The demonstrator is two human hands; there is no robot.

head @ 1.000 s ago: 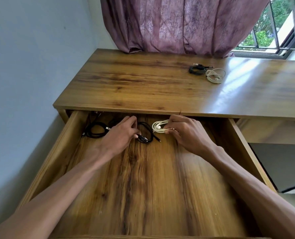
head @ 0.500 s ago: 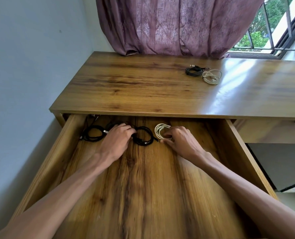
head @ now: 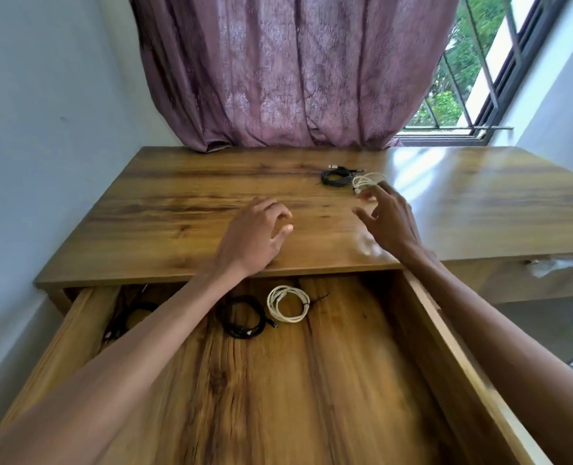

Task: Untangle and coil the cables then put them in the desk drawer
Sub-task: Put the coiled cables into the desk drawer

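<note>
The open wooden drawer (head: pixel 311 391) holds a white coiled cable (head: pixel 288 303), a black coiled cable (head: pixel 243 318) beside it, and another black coil (head: pixel 130 318) at the far left, partly hidden by my left forearm. On the desk top (head: pixel 184 209) lie a dark coiled cable (head: pixel 336 177) and a white coiled cable (head: pixel 367 180). My left hand (head: pixel 256 236) hovers over the desk with loosely curled fingers, holding nothing. My right hand (head: pixel 387 219) reaches with spread fingers, its fingertips just short of the white cable on the desk.
A purple curtain (head: pixel 278 72) hangs behind the desk. A barred window (head: pixel 472 78) is at the right, and a pale wall (head: pixel 43 129) runs along the left. The drawer's right side rail (head: pixel 452 347) juts toward me.
Both hands have let go of the coils in the drawer and risen over the desk top, the right one moving toward the white cable there. The view has tilted upward.
</note>
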